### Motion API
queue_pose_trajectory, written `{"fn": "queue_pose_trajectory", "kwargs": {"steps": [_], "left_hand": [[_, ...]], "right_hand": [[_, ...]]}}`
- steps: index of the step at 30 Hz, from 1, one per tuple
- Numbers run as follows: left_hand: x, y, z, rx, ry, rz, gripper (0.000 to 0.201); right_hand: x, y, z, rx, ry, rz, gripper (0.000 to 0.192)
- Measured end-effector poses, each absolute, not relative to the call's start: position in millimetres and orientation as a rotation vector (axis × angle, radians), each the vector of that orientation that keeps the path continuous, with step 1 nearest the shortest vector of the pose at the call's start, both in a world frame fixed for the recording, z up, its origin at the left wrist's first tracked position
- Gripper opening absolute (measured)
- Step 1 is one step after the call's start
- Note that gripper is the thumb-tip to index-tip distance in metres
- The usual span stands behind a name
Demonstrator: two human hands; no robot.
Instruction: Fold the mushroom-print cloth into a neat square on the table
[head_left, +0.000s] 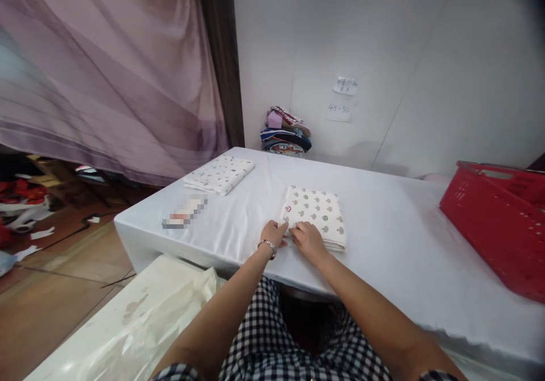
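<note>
Folded cloth [317, 208] has the left hand [273, 235] and right hand [310, 243] at its near left corner, pinched or not I can't tell, with spotty cloth [219, 175] far left, red basket [496, 230] right.

This looks like a small cloth workroom, perhaps a workshop or a shop's back room; which of the 2 cannot be told. A broad table [395, 216] under a white cover serves as the work surface, with a folded mushroom-print cloth [317, 210] and a folded speckled cloth [221, 174] laid on it. Behind its far edge rises a stack of folded textiles [286, 134]. A red plastic basket [489, 227] stands at the right. On the plain wall [383, 40] hang 2 paper notes [346, 86], the lower reading "45-50". A mauve curtain [128, 74] screens the left, above a tiled floor [89, 267] littered with paper scraps [41, 233].
</note>
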State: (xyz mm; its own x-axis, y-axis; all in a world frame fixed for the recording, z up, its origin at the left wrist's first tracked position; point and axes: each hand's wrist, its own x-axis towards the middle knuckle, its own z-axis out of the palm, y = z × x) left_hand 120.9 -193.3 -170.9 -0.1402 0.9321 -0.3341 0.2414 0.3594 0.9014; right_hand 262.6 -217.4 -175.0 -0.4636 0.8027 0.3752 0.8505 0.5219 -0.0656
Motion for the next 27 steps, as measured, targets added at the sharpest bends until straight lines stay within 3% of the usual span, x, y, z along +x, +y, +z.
{"fn": "queue_pose_trajectory", "kwargs": {"steps": [3,7,11,15,19,27], "left_hand": [[119.4,-192.6,-170.9,1.206,1.649,0.775,0.022],[113.2,-193.0,-170.7,1.346,1.682,0.679,0.023],[106.6,-189.9,-171.7,1.499,1.747,0.609,0.029],[105.4,-184.3,-173.8,1.631,1.812,0.565,0.030],[107.4,-182.9,-173.3,1.703,1.851,0.526,0.034],[106.4,-182.4,-167.5,1.730,1.861,0.484,0.034]], "right_hand": [[267.1,-222.9,-175.0,-1.294,-2.395,-0.148,0.018],[299.4,-233.3,-168.0,-1.224,-2.278,-0.066,0.021],[354.5,-239.8,-168.3,-1.468,-1.859,-0.099,0.025],[387.6,-237.9,-178.7,-1.805,-1.406,0.377,0.034],[382.0,-233.7,-176.8,-1.783,-1.107,0.886,0.042],[361.8,-240.6,-150.4,-1.657,-1.091,1.002,0.047]]}}
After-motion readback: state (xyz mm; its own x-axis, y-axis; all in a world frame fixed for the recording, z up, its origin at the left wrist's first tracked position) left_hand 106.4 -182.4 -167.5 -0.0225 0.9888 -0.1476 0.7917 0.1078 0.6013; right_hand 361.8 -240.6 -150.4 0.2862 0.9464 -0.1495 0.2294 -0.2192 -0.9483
